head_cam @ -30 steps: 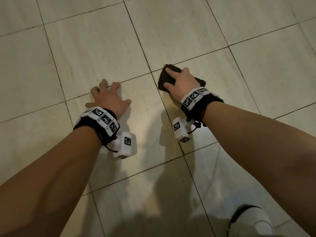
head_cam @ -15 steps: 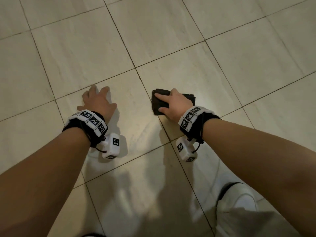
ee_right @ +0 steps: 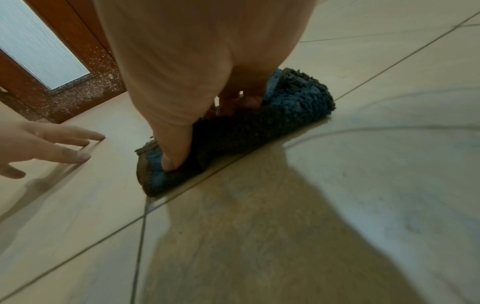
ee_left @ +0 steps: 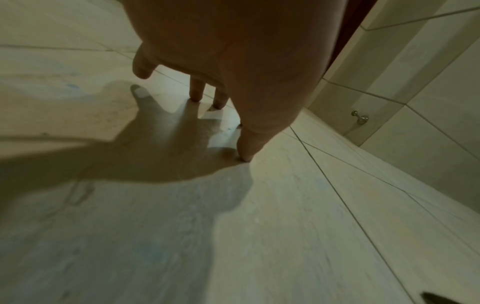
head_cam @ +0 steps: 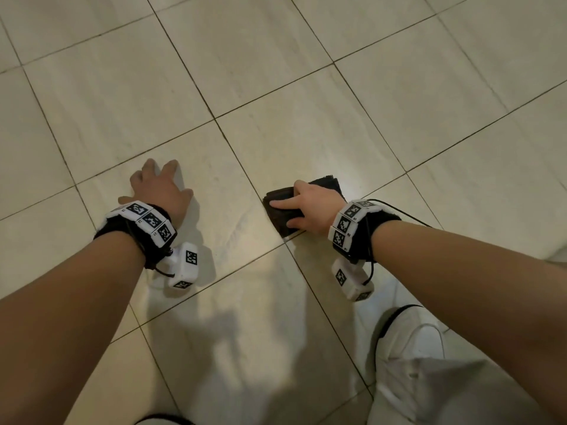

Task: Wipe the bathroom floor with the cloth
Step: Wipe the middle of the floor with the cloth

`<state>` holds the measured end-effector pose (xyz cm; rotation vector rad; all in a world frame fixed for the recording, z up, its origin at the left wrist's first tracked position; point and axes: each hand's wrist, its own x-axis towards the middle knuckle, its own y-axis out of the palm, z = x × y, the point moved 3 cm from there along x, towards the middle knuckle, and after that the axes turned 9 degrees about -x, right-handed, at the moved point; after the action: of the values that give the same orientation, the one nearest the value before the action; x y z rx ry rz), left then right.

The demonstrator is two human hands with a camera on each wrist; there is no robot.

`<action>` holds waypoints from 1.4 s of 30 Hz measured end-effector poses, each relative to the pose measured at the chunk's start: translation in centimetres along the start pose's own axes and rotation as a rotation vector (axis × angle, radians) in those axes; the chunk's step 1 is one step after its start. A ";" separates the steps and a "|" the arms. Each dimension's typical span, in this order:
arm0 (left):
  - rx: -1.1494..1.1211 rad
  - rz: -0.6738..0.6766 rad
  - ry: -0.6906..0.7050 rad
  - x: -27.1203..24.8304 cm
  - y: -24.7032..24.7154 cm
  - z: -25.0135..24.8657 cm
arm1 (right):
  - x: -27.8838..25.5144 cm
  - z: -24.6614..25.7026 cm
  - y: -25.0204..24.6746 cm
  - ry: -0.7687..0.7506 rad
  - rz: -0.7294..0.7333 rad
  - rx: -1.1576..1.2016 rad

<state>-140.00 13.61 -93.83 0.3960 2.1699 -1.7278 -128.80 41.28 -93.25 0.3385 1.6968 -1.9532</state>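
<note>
the cloth [head_cam: 280, 210] is a dark, shaggy thing, folded into a thick pad, blue-grey pile with a brownish edge at one end [ee_right: 285, 115]. it lies flat on the floor [head_cam: 276, 87], its near edge along a grout line just by a crossing of joints. the right hand [head_cam: 310, 207] is on top of it, fingers bent down onto the pile and thumb dug into the near end, so only the ends of the pad show. the floor is pale cream square tiles with thin dark grout, glossy, with faint curved smears on the tile beside the cloth [ee_right: 389, 144].
</note>
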 end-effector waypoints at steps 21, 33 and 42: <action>-0.084 -0.005 -0.019 1.7 -0.6 -2.4 | -1.4 -16.1 -1.6 0.472 -0.223 0.255; -0.098 0.021 -0.010 3.1 -1.0 -3.2 | 5.5 -0.1 -1.7 0.156 -0.137 0.095; -0.116 -0.001 0.017 2.9 -0.7 -2.4 | 8.2 0.9 -2.6 0.224 -0.213 0.146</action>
<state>-143.10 15.83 -93.97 0.3810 2.2689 -1.5951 -136.90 38.73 -95.09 0.4609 1.7943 -2.2750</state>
